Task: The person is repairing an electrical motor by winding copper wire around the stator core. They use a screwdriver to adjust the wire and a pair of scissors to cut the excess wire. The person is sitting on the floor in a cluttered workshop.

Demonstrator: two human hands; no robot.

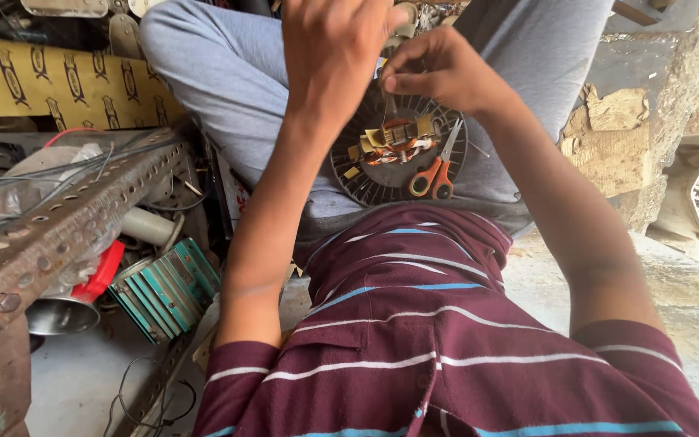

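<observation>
A round black housing (398, 154) lies on the person's lap, between the grey-trousered thighs, just above the hem of the striped shirt (414, 324). Inside it sits a coil (398, 139) wound with copper wire and yellowish insulation, and a pair of orange-handled scissors (437, 171) rests on the housing's right half, blades pointing up toward the rim.

The right hand (446, 71) hovers over the housing's upper edge, thumb and forefinger pinched together on what looks like a thin wire or thread running down to the coil — too fine to tell for sure. The left hand (335, 48) is raised above the housing's left side with its back to the camera; whether its fingers are curled on anything I cannot tell.

The housing looks rigid and fairly light, best held by its ribbed rim. The wire is likely thin, springy and easy to kink or snap, so it wants a fingertip pinch close to the coil — no hard pulling.

Room is tight: a rusty perforated angle bar (58, 235), loose cables and a green finned part (167, 287) crowd the left, while the right side over the concrete floor (689, 299) lies more open.
</observation>
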